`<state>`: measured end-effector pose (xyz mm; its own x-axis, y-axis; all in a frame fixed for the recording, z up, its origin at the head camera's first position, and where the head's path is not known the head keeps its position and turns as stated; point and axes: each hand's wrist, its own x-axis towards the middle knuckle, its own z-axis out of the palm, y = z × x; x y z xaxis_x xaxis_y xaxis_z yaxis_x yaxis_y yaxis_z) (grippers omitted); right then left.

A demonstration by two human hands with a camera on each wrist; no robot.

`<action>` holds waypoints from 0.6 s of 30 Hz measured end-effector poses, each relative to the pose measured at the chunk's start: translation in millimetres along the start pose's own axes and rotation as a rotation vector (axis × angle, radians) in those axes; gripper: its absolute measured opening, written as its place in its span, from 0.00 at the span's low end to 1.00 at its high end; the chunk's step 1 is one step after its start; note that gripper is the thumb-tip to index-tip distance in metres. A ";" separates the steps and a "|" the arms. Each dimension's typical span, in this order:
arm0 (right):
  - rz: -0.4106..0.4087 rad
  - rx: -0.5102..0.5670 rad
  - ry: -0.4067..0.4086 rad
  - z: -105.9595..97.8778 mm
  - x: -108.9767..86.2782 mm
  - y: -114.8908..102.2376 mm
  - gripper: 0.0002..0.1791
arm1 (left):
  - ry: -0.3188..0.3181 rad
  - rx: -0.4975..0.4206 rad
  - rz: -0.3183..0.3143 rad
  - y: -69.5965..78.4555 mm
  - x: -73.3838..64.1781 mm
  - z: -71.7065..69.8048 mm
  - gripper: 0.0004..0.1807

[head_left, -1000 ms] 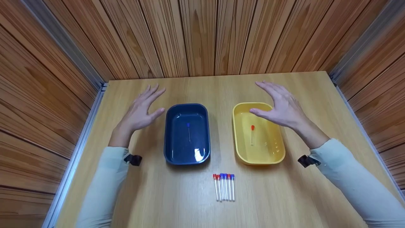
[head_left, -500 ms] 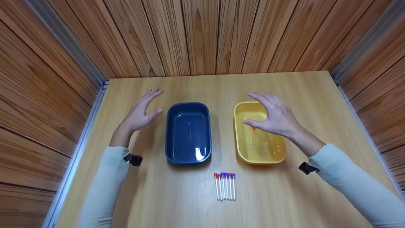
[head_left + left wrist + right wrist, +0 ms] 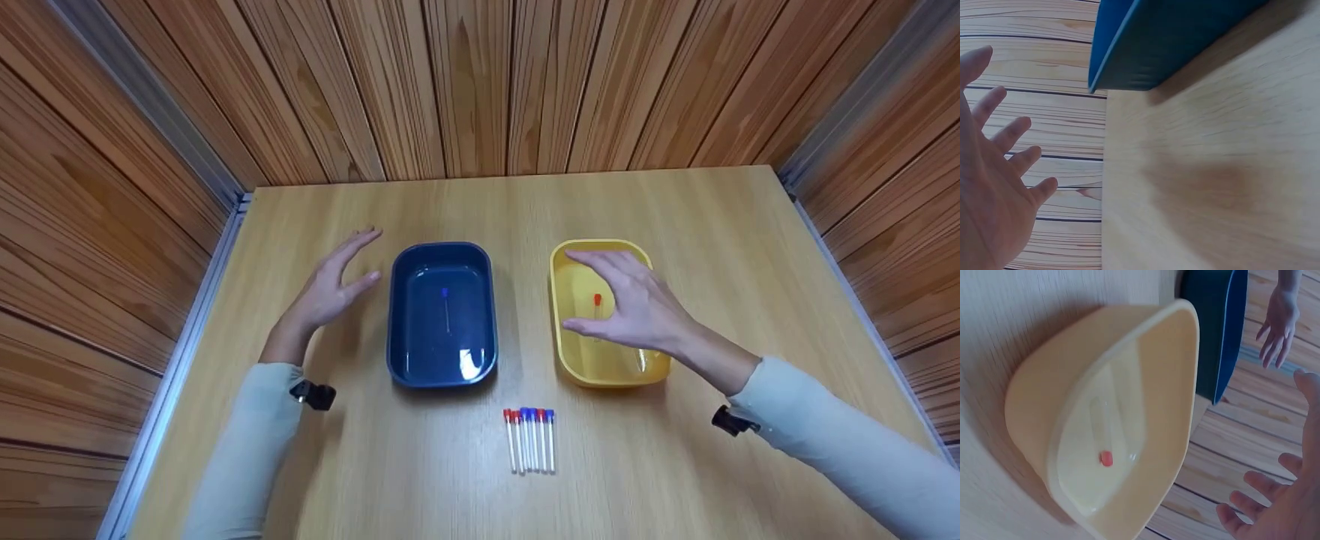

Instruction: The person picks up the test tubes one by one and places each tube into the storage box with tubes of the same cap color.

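My left hand point(image 3: 326, 291) hovers left of the dark blue tray point(image 3: 420, 352), fingers spread and holding nothing; the left wrist view shows its bare palm point(image 3: 994, 208). Over the yellow tray point(image 3: 585, 367) is my right hand point(image 3: 637, 304), thumb and fingers apart around air. Inside the yellow tray lies a red-capped tube point(image 3: 597, 300), its lower end partly behind the right thumb. A blue-capped tube point(image 3: 445, 294) lies on the bottom of the blue tray. Several thin, clear tubes point(image 3: 531, 442) with red or blue caps lie in a row in front of the trays.
Both trays stand side by side on a light wooden table point(image 3: 405, 480), with a gap between them. Wood-plank walls point(image 3: 480, 90) enclose the table at the back and both sides, with metal rails along the edges.
My right hand has come nearer and to the left, further over the yellow tray. The left hand has drifted slightly nearer. Trays and tubes stay in place.
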<state>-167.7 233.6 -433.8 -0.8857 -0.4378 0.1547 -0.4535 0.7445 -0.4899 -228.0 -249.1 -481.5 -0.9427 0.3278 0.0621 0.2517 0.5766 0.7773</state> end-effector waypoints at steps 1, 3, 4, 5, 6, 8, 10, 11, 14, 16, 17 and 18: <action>0.003 0.009 -0.006 1.6 -1.4 -1.4 0.52 | 0.002 -0.008 0.001 -1.3 -0.6 1.6 0.37; 0.012 0.021 -0.016 4.2 -4.2 -4.3 0.53 | 0.000 -0.024 -0.003 -3.8 -2.1 4.5 0.37; 0.014 0.027 -0.018 5.3 -5.5 -5.7 0.53 | -0.002 -0.030 -0.007 -5.1 -2.9 5.8 0.37; 0.013 0.035 -0.019 6.4 -6.6 -6.8 0.53 | -0.005 -0.030 -0.012 -6.2 -3.7 7.2 0.37; 0.010 0.044 -0.019 7.7 -7.7 -7.5 0.53 | -0.009 -0.031 -0.018 -7.3 -4.6 8.7 0.37; -0.004 0.065 -0.015 10.4 -9.8 -8.3 0.53 | -0.021 -0.030 -0.029 -10.1 -6.5 11.9 0.37; -0.022 0.089 -0.012 13.2 -11.7 -8.0 0.52 | -0.031 -0.032 -0.031 -13.1 -8.9 15.3 0.37; -0.028 0.104 -0.011 14.7 -12.7 -7.6 0.52 | -0.034 -0.038 -0.034 -14.5 -10.1 17.3 0.37; -0.040 0.149 -0.003 17.9 -15.2 -7.1 0.53 | -0.039 -0.064 -0.040 -19.3 -14.1 22.9 0.37; -0.040 0.179 0.002 19.2 -16.5 -7.2 0.53 | -0.041 -0.084 -0.048 -22.3 -16.6 26.2 0.36; -0.038 0.193 0.004 19.7 -17.0 -7.3 0.54 | -0.041 -0.092 -0.054 -23.7 -17.4 28.0 0.36; -0.038 0.204 0.004 20.2 -17.5 -7.4 0.54 | -0.040 -0.100 -0.059 -24.9 -18.3 29.4 0.36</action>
<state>-146.9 225.5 -450.2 -0.8688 -0.4614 0.1796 -0.4576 0.6098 -0.6472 -210.6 -247.5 -520.4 -0.9452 0.3264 -0.0094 0.1709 0.5191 0.8374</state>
